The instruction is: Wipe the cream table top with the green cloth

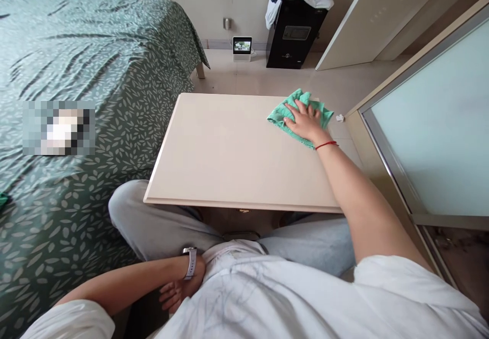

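Note:
My right hand [305,123] lies on a green cloth [280,113] with its fingers spread and the palm down. The cloth is wrinkled and sits at the far right corner of a cream-coloured tabletop [229,150], partly reaching past its edge. A red string bracelet circles my right wrist. Down by my lap is my left hand [187,285], bent back at the wrist, its visible fingers curled and nothing seen in them. On the left wrist is a watch [191,263] with a pale strap.
At left stands a bed with a green leaf-patterned cover [114,89] and a blurred-out object on it. Beyond the table are a small screen [242,48] on the floor and a black cabinet [294,35] topped with clothes. A frosted glass panel [435,120] is at right.

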`<state>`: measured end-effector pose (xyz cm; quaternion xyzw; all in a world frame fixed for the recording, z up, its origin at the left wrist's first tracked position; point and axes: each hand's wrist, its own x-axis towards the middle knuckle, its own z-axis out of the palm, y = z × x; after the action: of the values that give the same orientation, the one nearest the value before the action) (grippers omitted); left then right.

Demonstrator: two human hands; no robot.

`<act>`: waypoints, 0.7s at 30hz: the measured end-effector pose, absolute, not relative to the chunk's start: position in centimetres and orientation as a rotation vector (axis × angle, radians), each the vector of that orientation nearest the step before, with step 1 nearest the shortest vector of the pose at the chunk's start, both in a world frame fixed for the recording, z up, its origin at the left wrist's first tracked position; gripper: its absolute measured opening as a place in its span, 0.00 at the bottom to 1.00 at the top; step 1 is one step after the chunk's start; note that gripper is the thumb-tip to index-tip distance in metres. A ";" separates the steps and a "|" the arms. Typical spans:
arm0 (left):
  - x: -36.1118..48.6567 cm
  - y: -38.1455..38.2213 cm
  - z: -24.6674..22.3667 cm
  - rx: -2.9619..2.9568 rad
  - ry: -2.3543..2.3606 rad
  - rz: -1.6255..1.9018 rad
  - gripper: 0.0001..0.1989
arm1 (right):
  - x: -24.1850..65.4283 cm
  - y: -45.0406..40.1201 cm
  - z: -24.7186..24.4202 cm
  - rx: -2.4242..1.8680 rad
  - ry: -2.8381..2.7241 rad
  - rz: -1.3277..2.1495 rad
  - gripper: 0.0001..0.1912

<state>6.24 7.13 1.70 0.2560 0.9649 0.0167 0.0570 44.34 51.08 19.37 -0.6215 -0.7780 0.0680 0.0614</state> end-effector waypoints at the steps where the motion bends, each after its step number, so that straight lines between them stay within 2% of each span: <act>1: 6.2 7.2 1.7 0.616 2.945 0.089 0.43 | 43.8 49.6 19.2 -1.791 -2.421 0.222 0.42; 6: 6.3 8.0 2.7 0.491 2.864 0.170 0.43 | 40.8 37.1 18.5 -0.945 -2.924 0.313 0.43; 9: 6.4 8.5 3.5 0.509 2.844 0.177 0.43 | 40.6 33.5 18.7 -0.772 -2.996 0.336 0.43; 11: 6.5 8.6 3.7 0.522 2.873 0.199 0.44 | 41.5 35.3 19.0 -0.908 -2.981 0.324 0.42; 16: 6.6 8.3 2.8 0.566 2.975 0.273 0.41 | 44.9 47.3 20.2 -1.774 -2.555 0.181 0.39; 21: 6.4 7.4 1.3 0.221 2.957 -0.081 0.39 | 45.9 52.6 21.3 -2.044 -2.216 0.250 0.38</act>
<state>6.41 7.37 1.30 0.0742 0.9930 -0.0270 0.0874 45.86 52.56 21.29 -0.6746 -0.7312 0.0826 0.0583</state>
